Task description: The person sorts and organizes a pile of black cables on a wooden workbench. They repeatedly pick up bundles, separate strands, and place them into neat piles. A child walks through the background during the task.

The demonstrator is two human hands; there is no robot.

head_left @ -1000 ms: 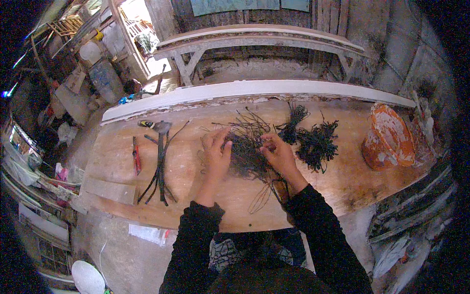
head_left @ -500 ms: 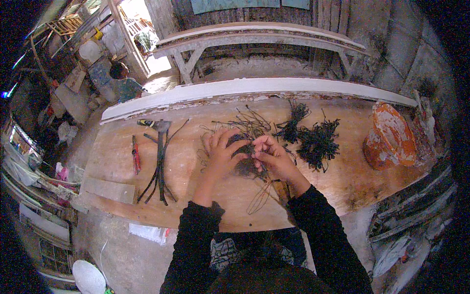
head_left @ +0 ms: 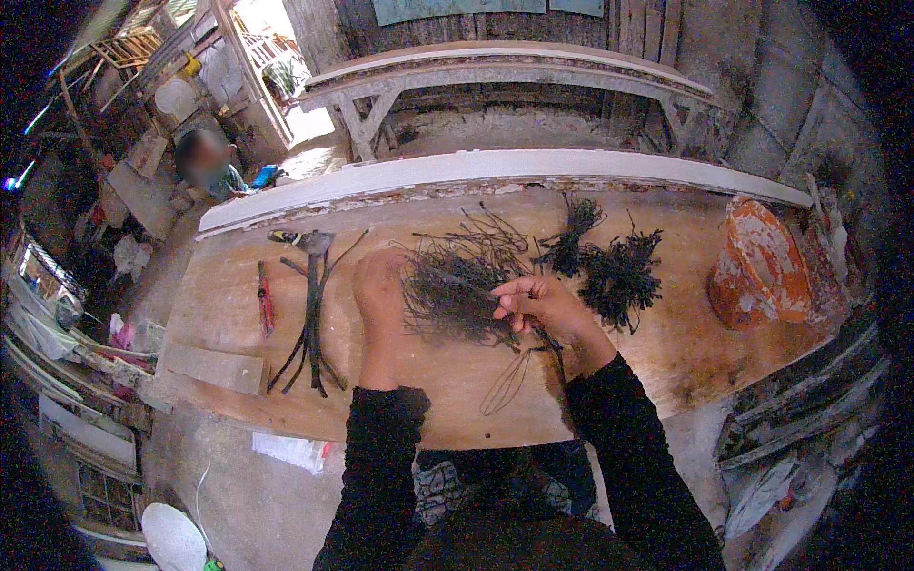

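Note:
On the wooden tabletop (head_left: 457, 400) lies a loose tangle of thin dark wires (head_left: 443, 300), between my two hands. My right hand (head_left: 547, 305) is at the tangle's right side, thumb and fingertips pinched on a thin dark wire. My left hand (head_left: 379, 285) is just left of the tangle; motion blur smears its fingers, and nothing shows clearly in it. Below my right hand, a thin wire loop (head_left: 507, 383) lies beside short dark pieces. Two bunches of black looped ties, a smaller bunch (head_left: 571, 243) and a larger bunch (head_left: 621, 276), rest beyond and right of that hand.
At left lie long dark strips (head_left: 312, 314), a scraper-like tool (head_left: 309, 243), a red-handled tool (head_left: 265, 300) and a flat board (head_left: 209, 368). A plaster-smeared orange bucket (head_left: 757, 266) is at right. A long white-coated beam (head_left: 505, 169) borders the far edge. Beyond it, a person (head_left: 214, 171) is at left.
My left hand has moved left off the wire tangle, uncovering it. My right hand has shifted slightly right and stays pinched. The person at the far left has changed posture, and a blue object now shows there.

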